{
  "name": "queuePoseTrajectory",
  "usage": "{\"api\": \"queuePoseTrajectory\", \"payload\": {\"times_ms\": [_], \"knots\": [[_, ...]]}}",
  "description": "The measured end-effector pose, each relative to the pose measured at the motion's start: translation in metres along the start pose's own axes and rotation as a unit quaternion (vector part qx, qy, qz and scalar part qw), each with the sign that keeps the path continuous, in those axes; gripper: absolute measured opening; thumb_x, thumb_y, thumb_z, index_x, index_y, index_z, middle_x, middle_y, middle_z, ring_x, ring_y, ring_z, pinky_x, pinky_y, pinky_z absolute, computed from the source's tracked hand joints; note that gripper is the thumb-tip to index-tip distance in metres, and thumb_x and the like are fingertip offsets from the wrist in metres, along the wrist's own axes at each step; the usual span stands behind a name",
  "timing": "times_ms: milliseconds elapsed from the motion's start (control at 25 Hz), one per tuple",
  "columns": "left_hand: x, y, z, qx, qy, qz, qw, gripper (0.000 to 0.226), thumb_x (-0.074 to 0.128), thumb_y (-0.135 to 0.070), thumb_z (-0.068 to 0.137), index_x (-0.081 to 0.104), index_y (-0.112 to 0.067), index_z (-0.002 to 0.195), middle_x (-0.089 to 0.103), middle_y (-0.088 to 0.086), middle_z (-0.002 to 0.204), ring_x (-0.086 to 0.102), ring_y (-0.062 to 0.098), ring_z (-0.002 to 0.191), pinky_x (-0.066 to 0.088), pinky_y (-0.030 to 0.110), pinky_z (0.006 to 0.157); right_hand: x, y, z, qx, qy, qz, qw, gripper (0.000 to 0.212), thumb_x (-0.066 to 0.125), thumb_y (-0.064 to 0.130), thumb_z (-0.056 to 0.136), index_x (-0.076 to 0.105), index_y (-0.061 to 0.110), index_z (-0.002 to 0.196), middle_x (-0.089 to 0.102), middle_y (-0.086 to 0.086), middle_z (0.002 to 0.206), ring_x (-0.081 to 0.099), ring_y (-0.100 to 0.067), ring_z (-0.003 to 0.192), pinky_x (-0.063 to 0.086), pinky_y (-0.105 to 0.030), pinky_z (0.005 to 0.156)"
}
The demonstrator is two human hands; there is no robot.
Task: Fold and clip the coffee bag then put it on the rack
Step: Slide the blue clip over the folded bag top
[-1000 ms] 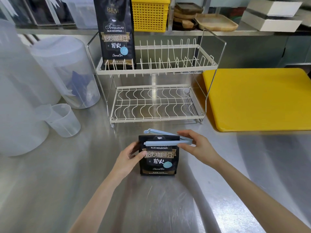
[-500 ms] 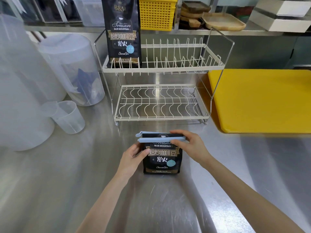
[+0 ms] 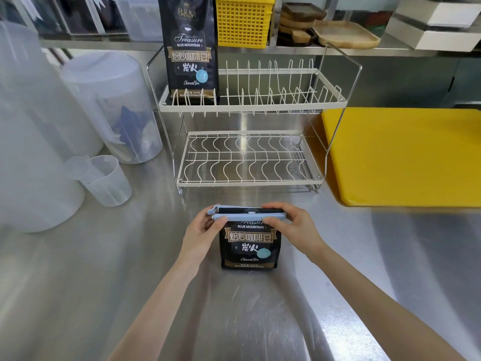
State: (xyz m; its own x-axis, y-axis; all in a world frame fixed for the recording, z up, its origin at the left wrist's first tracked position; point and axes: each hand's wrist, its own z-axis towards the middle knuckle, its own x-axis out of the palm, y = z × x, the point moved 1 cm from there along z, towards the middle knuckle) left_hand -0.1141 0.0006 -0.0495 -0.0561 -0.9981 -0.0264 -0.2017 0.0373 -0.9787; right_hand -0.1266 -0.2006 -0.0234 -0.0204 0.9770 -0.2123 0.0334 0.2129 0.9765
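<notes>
A black coffee bag (image 3: pixel 249 243) stands upright on the steel counter, its top folded down. A pale blue clip (image 3: pixel 242 217) lies across the fold, its two bars nearly together around the bag's top. My left hand (image 3: pixel 201 231) grips the clip's hinged left end and the bag's left edge. My right hand (image 3: pixel 292 226) pinches the clip's right end between thumb and fingers. Behind stands the white two-tier wire rack (image 3: pixel 250 105), with a taller unfolded coffee bag (image 3: pixel 191 48) on the left of its upper tier.
A yellow cutting board (image 3: pixel 406 155) lies right of the rack. Translucent plastic containers (image 3: pixel 109 105) and a small measuring cup (image 3: pixel 104 179) crowd the left. A yellow basket (image 3: pixel 243 20), wooden trays (image 3: pixel 343 35) and white boxes (image 3: pixel 440 24) sit on the back shelf.
The clip's two bars have come nearly together over the folded top. My left hand rose from the bag's side to the clip's left end.
</notes>
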Motion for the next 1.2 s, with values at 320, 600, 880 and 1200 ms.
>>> {"api": "queuePoseTrajectory", "payload": {"times_ms": [320, 600, 880, 1200], "knots": [[-0.008, -0.008, 0.000, 0.027, -0.010, 0.091, 0.995, 0.015, 0.061, -0.023, 0.082, 0.053, -0.028, 0.094, 0.064, -0.013, 0.087, 0.058, -0.015, 0.072, 0.036, -0.008, 0.060, -0.003, 0.019, 0.006, -0.053, 0.063, -0.214, 0.973, 0.035, 0.062, 0.029, 0.080, 0.056, 0.024, 0.115, 0.057, 0.010, 0.105, 0.054, 0.001, 0.091, 0.047, -0.015, 0.083], [-0.015, -0.017, 0.002, 0.079, 0.007, 0.197, 0.977, 0.018, 0.064, -0.024, 0.079, 0.050, -0.027, 0.069, 0.062, -0.013, 0.072, 0.054, -0.013, 0.057, 0.037, 0.000, 0.057, 0.039, 0.036, 0.024, -0.123, 0.150, -0.437, 0.878, 0.039, 0.055, 0.035, 0.083, 0.054, 0.020, 0.119, 0.062, -0.009, 0.114, 0.057, -0.026, 0.104, 0.043, -0.038, 0.090], [-0.028, -0.027, 0.005, 0.177, 0.083, 0.421, 0.885, 0.030, 0.047, -0.059, 0.074, 0.052, -0.030, 0.076, 0.058, -0.010, 0.076, 0.049, 0.008, 0.077, 0.038, 0.021, 0.067, 0.041, 0.035, 0.021, -0.115, 0.129, -0.429, 0.886, 0.031, 0.053, 0.032, 0.085, 0.057, 0.022, 0.114, 0.059, -0.005, 0.111, 0.055, -0.025, 0.099, 0.027, -0.027, 0.077], [-0.032, -0.034, 0.010, 0.302, 0.051, 0.570, 0.762, 0.050, 0.026, -0.056, 0.077, 0.059, -0.019, 0.085, 0.065, -0.001, 0.080, 0.053, 0.022, 0.086, 0.024, 0.025, 0.064, 0.041, 0.034, 0.019, -0.105, 0.117, -0.434, 0.887, 0.033, 0.052, 0.035, 0.085, 0.055, 0.026, 0.117, 0.058, -0.002, 0.112, 0.054, -0.026, 0.103, 0.032, -0.030, 0.076]]}}
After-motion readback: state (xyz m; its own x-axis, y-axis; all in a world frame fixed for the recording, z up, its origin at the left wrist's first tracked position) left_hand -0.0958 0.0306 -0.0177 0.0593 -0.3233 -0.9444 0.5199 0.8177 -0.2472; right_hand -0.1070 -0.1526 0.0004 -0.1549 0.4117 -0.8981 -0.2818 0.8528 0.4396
